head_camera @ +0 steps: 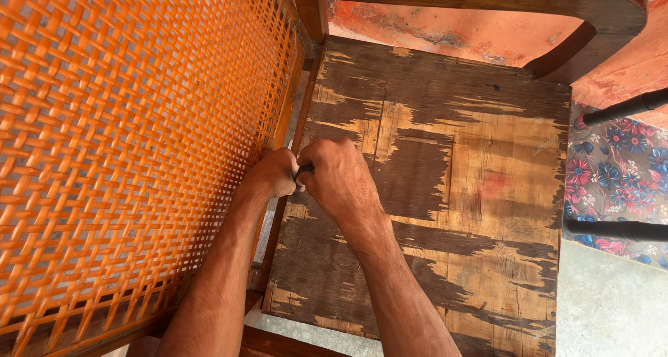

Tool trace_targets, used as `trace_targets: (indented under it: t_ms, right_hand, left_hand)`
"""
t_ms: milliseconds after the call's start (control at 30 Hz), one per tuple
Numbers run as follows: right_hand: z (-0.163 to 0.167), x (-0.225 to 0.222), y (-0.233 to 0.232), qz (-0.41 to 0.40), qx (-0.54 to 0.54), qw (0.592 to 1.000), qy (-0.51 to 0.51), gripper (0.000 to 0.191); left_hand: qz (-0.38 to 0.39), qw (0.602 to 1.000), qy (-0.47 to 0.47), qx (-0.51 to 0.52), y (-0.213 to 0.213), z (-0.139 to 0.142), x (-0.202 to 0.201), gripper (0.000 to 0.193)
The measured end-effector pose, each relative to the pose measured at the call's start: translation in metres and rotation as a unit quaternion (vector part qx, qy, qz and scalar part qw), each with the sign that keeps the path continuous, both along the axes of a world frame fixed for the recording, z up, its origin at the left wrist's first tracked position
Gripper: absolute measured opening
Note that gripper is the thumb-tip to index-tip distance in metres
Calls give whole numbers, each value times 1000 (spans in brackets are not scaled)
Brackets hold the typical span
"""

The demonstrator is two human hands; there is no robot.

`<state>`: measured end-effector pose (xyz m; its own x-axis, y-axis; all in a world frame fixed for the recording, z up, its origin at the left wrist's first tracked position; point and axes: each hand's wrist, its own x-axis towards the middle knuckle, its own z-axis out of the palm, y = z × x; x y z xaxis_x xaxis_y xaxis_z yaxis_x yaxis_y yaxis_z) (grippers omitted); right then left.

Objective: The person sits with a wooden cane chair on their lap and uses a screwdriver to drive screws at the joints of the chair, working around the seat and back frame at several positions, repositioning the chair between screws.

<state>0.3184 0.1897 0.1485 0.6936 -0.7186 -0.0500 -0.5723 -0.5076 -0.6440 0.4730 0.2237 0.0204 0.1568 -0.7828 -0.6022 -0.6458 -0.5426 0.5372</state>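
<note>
My left hand (270, 176) and my right hand (339, 176) meet at the right edge of an orange woven plastic panel (132, 141) set in a wooden frame. Both are closed around a small dark tool (304, 170), of which only a short piece shows between them. The hands sit where the woven panel borders a worn plywood board (445, 190) whose dark veneer is peeling in patches. My forearms reach in from the bottom of the view.
A curved dark wooden arm (557, 9) runs across the top. An orange-red wall (452, 30) lies behind. At right are a floral cloth (619, 169) and two dark rods (619, 110), above a grey floor (612, 301).
</note>
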Motion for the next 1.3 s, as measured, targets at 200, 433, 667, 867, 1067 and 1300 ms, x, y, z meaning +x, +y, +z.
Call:
trace_targets:
  t_ms: [200,433,667,867,1067,1300]
  right_hand:
    - [1,-1,0,5,-6,1000,11,14]
    - [3,0,-3,2,3,1000,-8,16]
    - [8,-1,-2,-24,28,999,34,32]
    - [-4,1,-1,31,31,996,-81,26]
    - [-7,0,0,-2,8,999,-31,15]
    - [3,0,-4,-36,6,997,69,27]
  left_hand:
    - [-6,1000,-11,-7,-1,-8,2,9]
    - [12,1000,10,8,-2,-12,4,10]
    - [-19,999,24,-31,1,-17,11,5]
    - [97,989,109,-28,1,-16,5,4]
    - [47,995,80,-33,1,-9,4,8]
    - [3,999,44,-28,2,-9,4,14]
